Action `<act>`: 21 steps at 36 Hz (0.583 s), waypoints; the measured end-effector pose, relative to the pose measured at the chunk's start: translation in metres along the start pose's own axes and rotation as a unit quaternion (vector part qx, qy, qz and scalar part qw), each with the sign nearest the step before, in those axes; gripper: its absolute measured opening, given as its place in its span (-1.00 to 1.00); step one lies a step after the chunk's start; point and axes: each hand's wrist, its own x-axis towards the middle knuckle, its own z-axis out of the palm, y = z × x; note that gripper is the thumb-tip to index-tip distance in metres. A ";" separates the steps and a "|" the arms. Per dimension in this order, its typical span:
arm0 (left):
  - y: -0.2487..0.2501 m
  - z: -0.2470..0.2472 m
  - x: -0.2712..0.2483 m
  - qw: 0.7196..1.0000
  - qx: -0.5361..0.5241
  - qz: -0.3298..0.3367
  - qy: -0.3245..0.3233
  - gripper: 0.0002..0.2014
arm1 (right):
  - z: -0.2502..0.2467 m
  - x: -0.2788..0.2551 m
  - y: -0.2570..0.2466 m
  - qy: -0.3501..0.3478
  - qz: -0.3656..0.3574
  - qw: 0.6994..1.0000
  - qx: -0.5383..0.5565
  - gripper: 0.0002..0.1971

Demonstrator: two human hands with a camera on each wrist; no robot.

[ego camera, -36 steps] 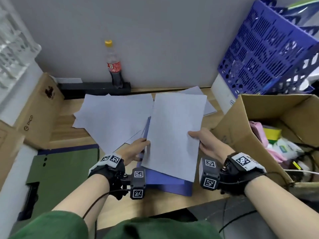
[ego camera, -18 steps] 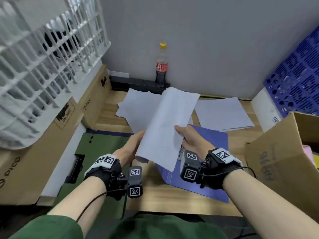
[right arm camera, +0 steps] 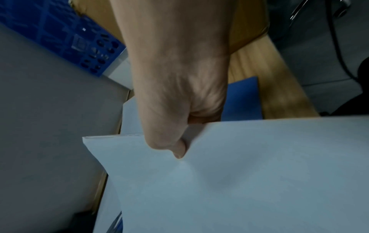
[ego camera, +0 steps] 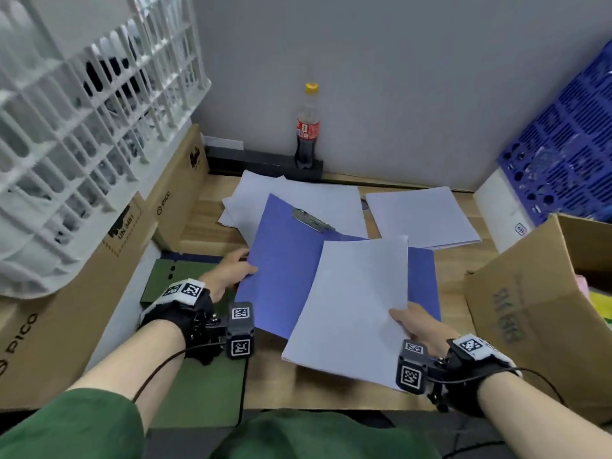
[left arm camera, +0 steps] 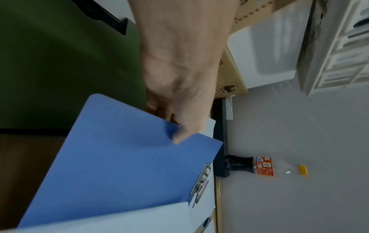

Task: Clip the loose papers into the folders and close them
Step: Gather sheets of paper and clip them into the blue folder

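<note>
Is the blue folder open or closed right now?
Open. The blue folder is spread, its metal clip exposed on the inside; the left hand holds its cover edge, and the right hand holds the paper stack, unclipped.

Both forearms reach forward from green sleeves, each wrist strapped with a black band carrying tagged camera blocks. The left hand is extended to the left edge of the blue folder cover, thumb lying on top and fingers tucked beneath, pinching it. The right hand grips the near right corner of a stack of white sheets, thumb pressed on top, fingers curled under.
</note>
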 end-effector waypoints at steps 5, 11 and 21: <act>-0.013 0.007 0.000 0.999 0.013 -0.003 0.052 -0.54 | -0.026 0.003 0.018 0.044 0.012 0.997 -0.059 -0.79; -0.049 -0.011 0.002 0.992 0.035 -0.072 0.097 -0.80 | -0.044 -0.004 0.002 0.050 0.007 0.996 -0.067 -0.64; -0.049 0.004 0.026 0.985 0.044 -0.045 0.158 -0.61 | -0.054 0.038 0.023 0.077 0.023 0.995 -0.059 -0.81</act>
